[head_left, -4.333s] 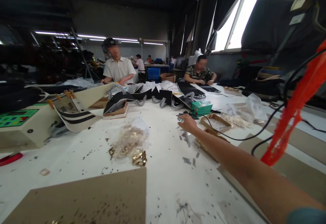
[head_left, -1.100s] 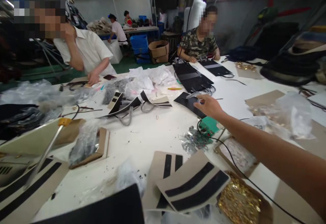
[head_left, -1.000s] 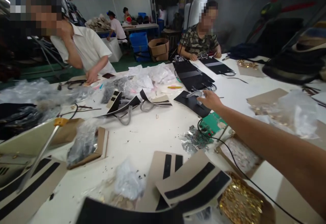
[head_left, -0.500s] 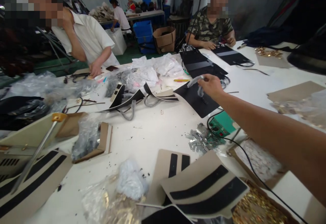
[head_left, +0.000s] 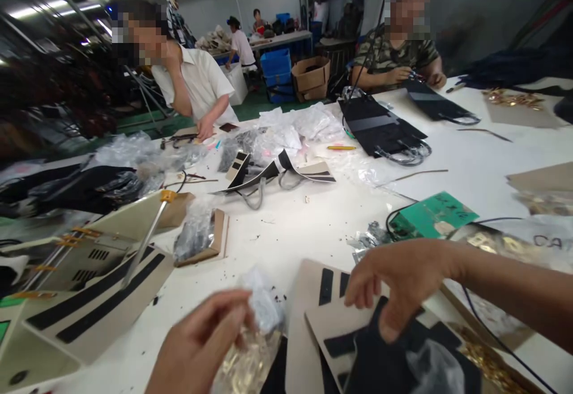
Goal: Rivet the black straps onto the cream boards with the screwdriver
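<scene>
While the left hand (head_left: 199, 346) is closing in a narrow grip on the bunched top of a clear plastic bag (head_left: 248, 364) of brass fittings (head_left: 244, 370) close in front of the body, the right arm is reaching out to 2 o'clock. The right hand (head_left: 398, 280) is hanging open and empty, its fingers (head_left: 360, 289) curling loosely downward just above a black panel (head_left: 380, 346) that is lying on a beige card template (head_left: 320, 304). A cardboard box of gold fittings (head_left: 487, 361) is sitting at 3 o'clock, while a striped card template (head_left: 102, 304) is lying at 10 o'clock on the white worktable (head_left: 286, 227). Farther out, a green circuit board (head_left: 432, 215) is resting near 2 o'clock, and white plastic wrapping (head_left: 290, 134) is heaping up at 12 o'clock. Beyond it, a co-worker in a white shirt (head_left: 197, 80) is leaning over the table at 11 o'clock, and another in a camouflage shirt (head_left: 394, 59) is working at 1 o'clock behind black bag panels (head_left: 378, 125).
</scene>
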The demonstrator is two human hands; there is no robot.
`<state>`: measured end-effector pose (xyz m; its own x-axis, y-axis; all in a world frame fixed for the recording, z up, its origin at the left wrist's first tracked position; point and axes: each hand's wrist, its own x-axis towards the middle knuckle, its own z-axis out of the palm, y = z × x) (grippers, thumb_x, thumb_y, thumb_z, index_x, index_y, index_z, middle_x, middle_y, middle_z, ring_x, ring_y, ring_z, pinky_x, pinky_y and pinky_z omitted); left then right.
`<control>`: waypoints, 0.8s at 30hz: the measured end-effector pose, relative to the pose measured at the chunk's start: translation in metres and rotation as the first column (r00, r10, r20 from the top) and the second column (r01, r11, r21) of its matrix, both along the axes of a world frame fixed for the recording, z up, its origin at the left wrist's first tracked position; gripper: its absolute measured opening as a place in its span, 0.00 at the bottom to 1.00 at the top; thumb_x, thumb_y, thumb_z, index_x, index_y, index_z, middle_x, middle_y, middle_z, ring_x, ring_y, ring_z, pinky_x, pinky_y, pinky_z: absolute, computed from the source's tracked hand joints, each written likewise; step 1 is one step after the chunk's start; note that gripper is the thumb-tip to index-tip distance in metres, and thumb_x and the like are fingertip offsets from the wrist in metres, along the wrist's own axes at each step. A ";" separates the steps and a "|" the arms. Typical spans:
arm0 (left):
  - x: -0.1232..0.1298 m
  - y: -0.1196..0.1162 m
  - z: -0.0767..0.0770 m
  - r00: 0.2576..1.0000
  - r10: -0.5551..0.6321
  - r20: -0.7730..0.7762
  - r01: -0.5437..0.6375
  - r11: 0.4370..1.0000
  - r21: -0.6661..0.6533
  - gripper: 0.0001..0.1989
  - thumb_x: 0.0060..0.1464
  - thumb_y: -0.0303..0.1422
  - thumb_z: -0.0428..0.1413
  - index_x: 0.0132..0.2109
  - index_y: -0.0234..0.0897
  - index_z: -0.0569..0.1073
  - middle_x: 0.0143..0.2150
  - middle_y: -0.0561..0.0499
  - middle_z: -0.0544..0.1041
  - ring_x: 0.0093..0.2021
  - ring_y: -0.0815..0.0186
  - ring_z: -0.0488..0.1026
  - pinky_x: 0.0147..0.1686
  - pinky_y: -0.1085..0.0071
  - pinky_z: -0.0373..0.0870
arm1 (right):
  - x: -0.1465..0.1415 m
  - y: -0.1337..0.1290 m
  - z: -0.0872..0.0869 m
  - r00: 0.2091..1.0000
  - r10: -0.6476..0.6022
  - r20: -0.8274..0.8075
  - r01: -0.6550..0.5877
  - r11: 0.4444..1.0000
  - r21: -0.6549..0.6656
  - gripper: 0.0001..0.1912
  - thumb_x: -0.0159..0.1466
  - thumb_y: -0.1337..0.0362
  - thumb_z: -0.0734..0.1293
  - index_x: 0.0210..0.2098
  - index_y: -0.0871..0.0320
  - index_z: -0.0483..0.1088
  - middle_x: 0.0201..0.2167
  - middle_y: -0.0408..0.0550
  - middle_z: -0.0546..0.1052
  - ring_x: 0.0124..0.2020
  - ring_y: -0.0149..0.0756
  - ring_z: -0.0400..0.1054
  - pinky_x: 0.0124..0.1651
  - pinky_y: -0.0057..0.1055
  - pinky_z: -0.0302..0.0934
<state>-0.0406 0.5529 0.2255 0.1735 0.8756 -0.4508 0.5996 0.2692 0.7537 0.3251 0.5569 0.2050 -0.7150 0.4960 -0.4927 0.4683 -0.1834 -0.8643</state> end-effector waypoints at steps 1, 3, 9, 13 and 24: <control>0.012 0.031 -0.009 0.996 0.050 -0.067 -0.034 0.974 0.225 0.18 0.55 0.45 0.59 0.51 0.47 0.80 0.38 0.48 0.82 0.39 0.53 0.79 0.45 0.53 0.79 | -0.004 0.012 -0.006 0.998 -0.067 0.021 0.065 0.995 0.074 0.34 0.53 0.46 0.79 0.54 0.55 0.78 0.46 0.52 0.82 0.47 0.45 0.77 0.49 0.34 0.69; 0.036 0.096 -0.034 0.982 0.098 -0.162 0.024 0.783 0.622 0.23 0.53 0.44 0.59 0.55 0.42 0.77 0.48 0.44 0.81 0.50 0.49 0.78 0.56 0.50 0.74 | -0.007 0.048 -0.019 0.952 -0.296 0.073 0.260 0.913 0.313 0.27 0.61 0.47 0.74 0.54 0.55 0.77 0.49 0.52 0.81 0.48 0.44 0.76 0.49 0.35 0.69; 0.053 0.245 -0.097 0.805 0.323 -0.498 0.226 0.609 0.760 0.41 0.53 0.38 0.61 0.69 0.26 0.59 0.71 0.31 0.62 0.71 0.44 0.57 0.70 0.52 0.56 | -0.005 0.170 -0.089 0.613 -0.765 0.198 0.301 0.457 0.837 0.30 0.64 0.53 0.71 0.62 0.58 0.70 0.60 0.58 0.74 0.56 0.52 0.71 0.59 0.43 0.65; 0.044 0.289 -0.104 0.658 0.310 -0.686 0.343 0.688 0.640 0.47 0.52 0.40 0.64 0.70 0.20 0.55 0.67 0.23 0.66 0.67 0.37 0.63 0.65 0.49 0.61 | -0.009 0.212 -0.141 0.534 -0.815 0.225 0.206 0.383 0.901 0.34 0.64 0.54 0.69 0.66 0.60 0.65 0.63 0.61 0.70 0.62 0.57 0.64 0.63 0.48 0.60; 0.071 0.319 -0.106 0.528 0.136 -0.838 0.527 0.722 0.449 0.16 0.65 0.39 0.50 0.47 0.33 0.76 0.44 0.41 0.81 0.45 0.52 0.76 0.44 0.59 0.66 | -0.004 0.220 -0.165 0.511 -0.836 0.203 0.233 0.361 0.903 0.19 0.72 0.59 0.56 0.51 0.52 0.76 0.49 0.55 0.79 0.49 0.52 0.71 0.46 0.41 0.63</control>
